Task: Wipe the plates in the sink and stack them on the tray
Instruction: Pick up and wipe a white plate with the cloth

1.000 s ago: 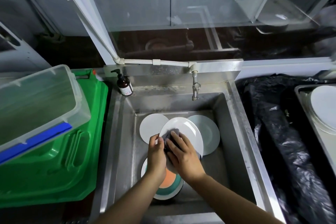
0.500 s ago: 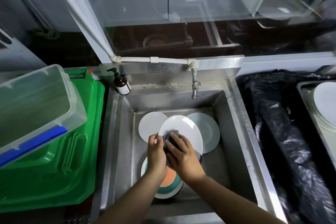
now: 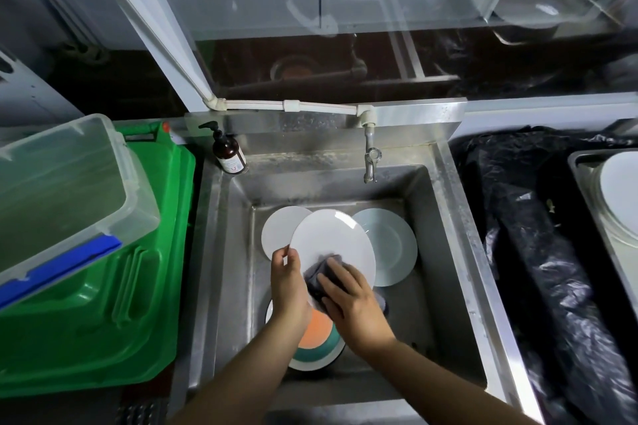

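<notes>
White plate (image 3: 333, 241) held tilted over sink (image 3: 445, 217) centre. Left hand (image 3: 288, 281) pinches its near-left rim; right hand (image 3: 348, 297) presses grey cloth (image 3: 319, 274), fingers flat. Probably rigid, wet-slick, breakable; hold by rim.

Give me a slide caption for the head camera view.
Left hand steadies a white plate over the sink while right hand wipes it with a grey cloth.
</notes>
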The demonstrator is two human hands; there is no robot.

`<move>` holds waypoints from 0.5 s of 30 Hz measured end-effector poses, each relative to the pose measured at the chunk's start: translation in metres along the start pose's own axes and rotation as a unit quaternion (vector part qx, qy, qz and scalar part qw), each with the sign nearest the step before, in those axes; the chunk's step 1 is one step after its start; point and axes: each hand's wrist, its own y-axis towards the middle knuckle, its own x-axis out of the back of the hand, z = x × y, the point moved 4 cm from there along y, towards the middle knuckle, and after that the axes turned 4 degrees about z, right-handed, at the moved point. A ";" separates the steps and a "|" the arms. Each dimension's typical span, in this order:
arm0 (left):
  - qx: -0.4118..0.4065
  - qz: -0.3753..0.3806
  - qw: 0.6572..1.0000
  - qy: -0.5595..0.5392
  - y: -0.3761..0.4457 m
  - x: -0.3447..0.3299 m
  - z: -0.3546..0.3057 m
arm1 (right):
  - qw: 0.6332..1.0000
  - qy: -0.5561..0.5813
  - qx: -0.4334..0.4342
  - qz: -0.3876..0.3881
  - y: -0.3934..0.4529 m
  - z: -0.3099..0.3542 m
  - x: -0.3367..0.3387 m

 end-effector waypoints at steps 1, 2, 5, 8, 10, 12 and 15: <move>-0.005 -0.001 1.000 0.002 0.002 0.001 0.000 | 0.999 -0.004 0.034 0.004 -0.002 0.004 0.002; -0.006 0.000 1.000 0.000 0.003 0.003 -0.001 | 0.998 -0.018 0.061 0.005 -0.001 0.003 0.005; 0.008 0.004 1.000 -0.007 0.007 0.012 -0.001 | 0.998 -0.053 0.035 -0.003 0.010 -0.027 0.016; 0.019 0.005 1.000 -0.014 0.006 0.014 -0.002 | 0.993 -0.072 -0.087 -0.014 0.016 -0.058 0.024; 0.018 -0.002 1.000 -0.014 0.004 0.014 -0.001 | 0.991 -0.075 -0.107 -0.012 0.015 -0.056 0.023; 0.017 -0.012 1.000 -0.014 0.003 0.012 -0.004 | 0.994 -0.061 -0.087 -0.018 0.010 -0.039 0.019; 0.023 -0.020 0.999 -0.008 0.006 0.005 -0.008 | 1.000 -0.013 -0.014 -0.002 -0.010 -0.001 0.006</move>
